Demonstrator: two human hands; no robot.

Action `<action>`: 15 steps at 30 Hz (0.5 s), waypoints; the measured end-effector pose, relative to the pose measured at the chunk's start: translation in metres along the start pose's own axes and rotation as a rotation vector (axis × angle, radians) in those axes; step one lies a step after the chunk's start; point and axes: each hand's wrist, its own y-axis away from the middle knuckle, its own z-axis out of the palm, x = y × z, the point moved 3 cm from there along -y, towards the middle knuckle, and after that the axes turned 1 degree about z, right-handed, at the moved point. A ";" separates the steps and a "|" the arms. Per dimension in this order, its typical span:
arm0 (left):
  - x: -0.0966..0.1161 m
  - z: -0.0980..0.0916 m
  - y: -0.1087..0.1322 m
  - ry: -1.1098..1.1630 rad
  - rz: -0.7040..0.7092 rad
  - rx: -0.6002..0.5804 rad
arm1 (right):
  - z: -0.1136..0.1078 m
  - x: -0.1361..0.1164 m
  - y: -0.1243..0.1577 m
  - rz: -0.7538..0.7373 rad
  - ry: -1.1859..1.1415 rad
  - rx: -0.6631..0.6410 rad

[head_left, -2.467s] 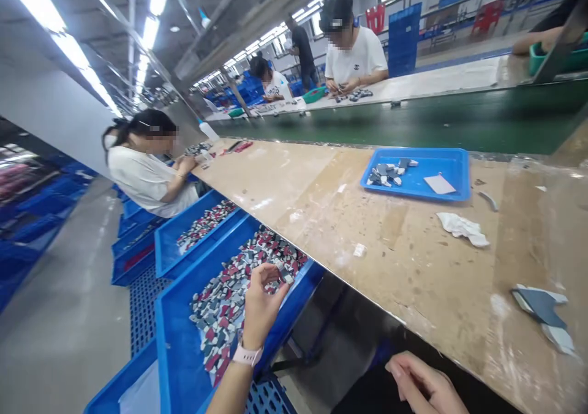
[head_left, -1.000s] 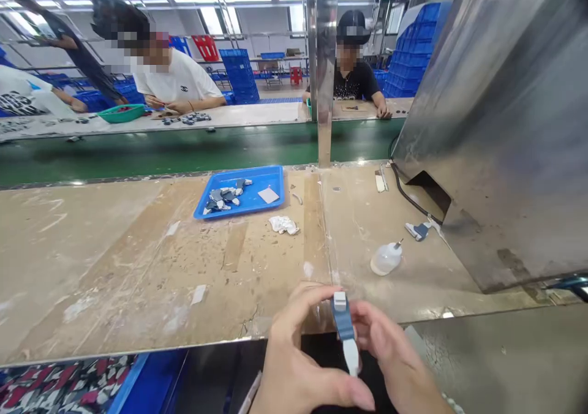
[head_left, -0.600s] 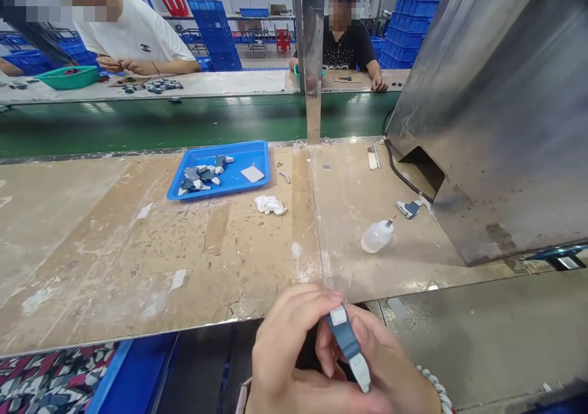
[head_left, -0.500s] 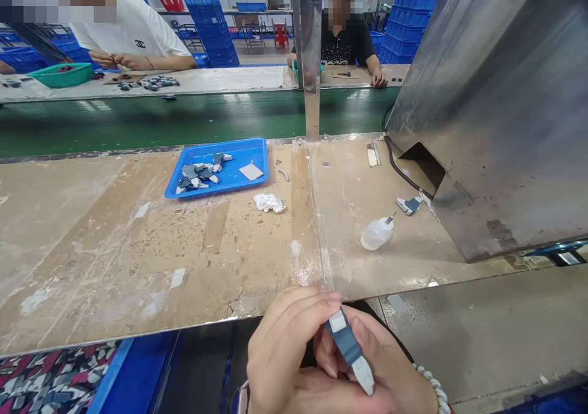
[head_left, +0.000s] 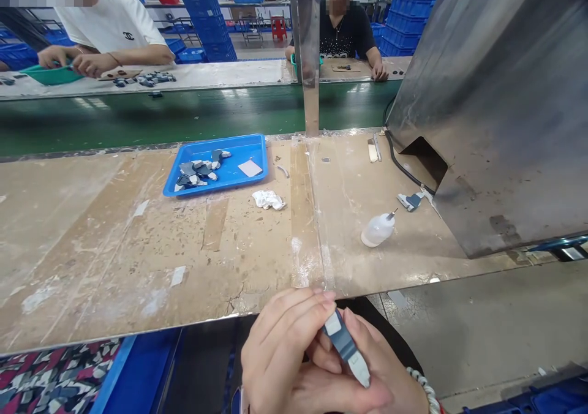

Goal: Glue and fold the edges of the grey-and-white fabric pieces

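Observation:
Near the bottom of the view, just off the table's front edge, my left hand [head_left: 287, 346] and my right hand [head_left: 372, 353] are closed together around a small dark blue and light grey plastic piece [head_left: 343, 339]. Its grey tip points down to the right, and the left fingertips press at its upper end. The right fingers lie along its side; part of the piece is hidden in the hands. Beyond them on the table stands a translucent squeeze bottle [head_left: 377, 230] with a thin metal nozzle. A similar blue and grey piece [head_left: 411, 201] lies behind the bottle.
A blue tray [head_left: 250, 187] holds several similar pieces and a pale card. Crumpled white tissue [head_left: 268, 199] lies before it. A metal housing [head_left: 500, 126] stands right. A crate of coloured pieces [head_left: 50, 371] sits below left. Two people work across the green conveyor [head_left: 184, 117].
My hands and the held piece have shifted slightly left, with the grip alike. The view has tilted a little. The co-worker at left has moved both hands over to the green basin.

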 end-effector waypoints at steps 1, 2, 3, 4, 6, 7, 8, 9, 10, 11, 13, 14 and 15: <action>-0.002 0.000 0.000 0.025 -0.021 -0.011 | 0.000 0.001 0.000 -0.014 -0.014 0.009; -0.004 0.001 0.000 0.058 -0.057 -0.033 | -0.001 0.001 -0.001 -0.030 -0.026 0.018; -0.006 0.002 0.000 0.102 -0.099 -0.072 | -0.001 0.000 -0.001 -0.055 -0.036 0.023; -0.008 0.002 -0.001 0.150 -0.143 -0.120 | -0.001 -0.001 -0.002 -0.089 -0.043 0.034; -0.011 0.002 -0.002 0.228 -0.203 -0.211 | -0.003 -0.003 -0.002 -0.153 -0.031 0.057; -0.013 0.000 -0.002 0.249 -0.214 -0.236 | -0.004 -0.003 -0.002 -0.176 -0.014 0.070; -0.014 -0.002 -0.003 0.256 -0.215 -0.236 | -0.006 -0.004 -0.002 -0.185 0.011 0.081; -0.015 -0.005 -0.003 0.253 -0.208 -0.216 | -0.008 -0.004 -0.002 -0.184 0.034 0.090; -0.016 -0.008 -0.003 0.246 -0.200 -0.193 | -0.010 -0.004 -0.001 -0.179 0.055 0.096; -0.016 -0.011 -0.003 0.240 -0.189 -0.177 | -0.011 -0.004 0.000 -0.179 0.076 0.095; -0.016 -0.014 -0.003 0.239 -0.173 -0.167 | -0.013 -0.004 0.003 -0.191 0.117 0.090; -0.016 -0.015 -0.003 0.249 -0.168 -0.168 | -0.014 -0.005 0.004 -0.195 0.132 0.088; -0.016 -0.015 -0.003 0.264 -0.162 -0.172 | -0.014 -0.005 0.005 -0.198 0.146 0.089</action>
